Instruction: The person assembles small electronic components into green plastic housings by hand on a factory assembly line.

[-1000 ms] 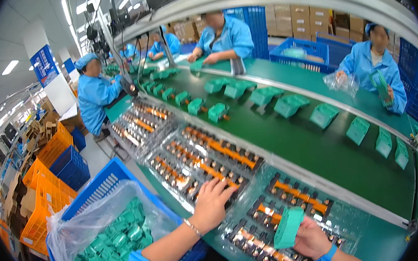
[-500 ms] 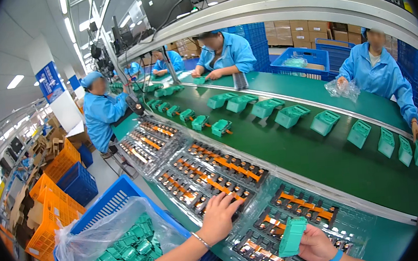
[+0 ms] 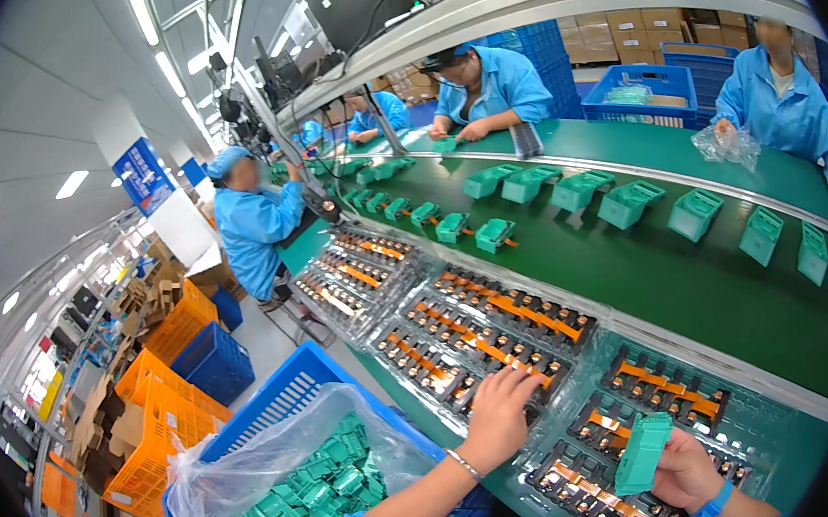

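Observation:
My right hand grips a green plastic housing, tilted upright above the nearest clear tray. Black modules with orange flex ribbons lie in that tray. Over the near right end of the middle tray, my left hand is palm down, fingers stretched out and apart. Its fingertips are at the orange ribbon of a module row; whether they touch it I cannot tell. Nothing shows in that hand.
A blue crate with a plastic bag of green housings stands at my left. Beyond the trays runs a green belt with green housings in rows. Co-workers in blue sit across and at far left. Orange crates stand behind.
The whole view has swung left, so everything sits farther right in the picture. Both hands keep nearly the same places over the trays, and the right one still holds the green housing.

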{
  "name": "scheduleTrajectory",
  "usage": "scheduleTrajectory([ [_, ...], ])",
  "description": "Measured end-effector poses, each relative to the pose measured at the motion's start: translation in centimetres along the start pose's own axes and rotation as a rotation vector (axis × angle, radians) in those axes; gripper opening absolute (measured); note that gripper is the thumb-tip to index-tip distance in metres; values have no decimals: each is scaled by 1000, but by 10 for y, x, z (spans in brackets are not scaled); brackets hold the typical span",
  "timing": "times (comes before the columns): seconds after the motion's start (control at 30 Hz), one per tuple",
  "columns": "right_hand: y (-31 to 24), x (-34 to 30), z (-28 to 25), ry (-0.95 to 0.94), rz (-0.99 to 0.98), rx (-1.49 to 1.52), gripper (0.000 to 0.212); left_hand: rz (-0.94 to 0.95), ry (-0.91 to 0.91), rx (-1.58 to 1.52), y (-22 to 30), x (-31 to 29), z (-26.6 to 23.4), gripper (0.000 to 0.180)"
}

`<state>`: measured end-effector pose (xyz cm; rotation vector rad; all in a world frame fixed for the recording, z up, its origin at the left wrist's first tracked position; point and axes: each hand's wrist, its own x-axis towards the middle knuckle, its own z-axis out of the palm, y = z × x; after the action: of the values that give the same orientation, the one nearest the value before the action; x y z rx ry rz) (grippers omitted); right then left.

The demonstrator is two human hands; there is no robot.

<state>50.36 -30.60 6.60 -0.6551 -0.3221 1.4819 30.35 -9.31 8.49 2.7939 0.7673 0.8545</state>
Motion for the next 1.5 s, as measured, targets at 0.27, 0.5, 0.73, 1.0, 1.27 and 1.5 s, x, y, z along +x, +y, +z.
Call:
scheduleTrajectory([
  [0.27, -1, -4, 10, -12, -45, -3, 32, -167, 242, -142, 12, 9, -14, 53],
  [0.5, -4, -3, 15, 149, -37, -66, 32, 54, 280, -88, 22, 16, -14, 73],
  [0.73, 0, 1, 13, 199, -12, -51, 29, 48, 423, -29, 13, 13, -14, 86],
  [1.0, -2, -2, 18, 168, -50, -61, 27, 53, -155, 101, 12, -4, 15, 66],
  [1.27, -2, -3, 7, 37, -30, -12, 31, 62, -195, 167, 11, -4, 5, 59],
  [1.5, -6, -2, 8, 12, 72, -27, 26, 56, -183, 157, 10, -4, 3, 56],
])
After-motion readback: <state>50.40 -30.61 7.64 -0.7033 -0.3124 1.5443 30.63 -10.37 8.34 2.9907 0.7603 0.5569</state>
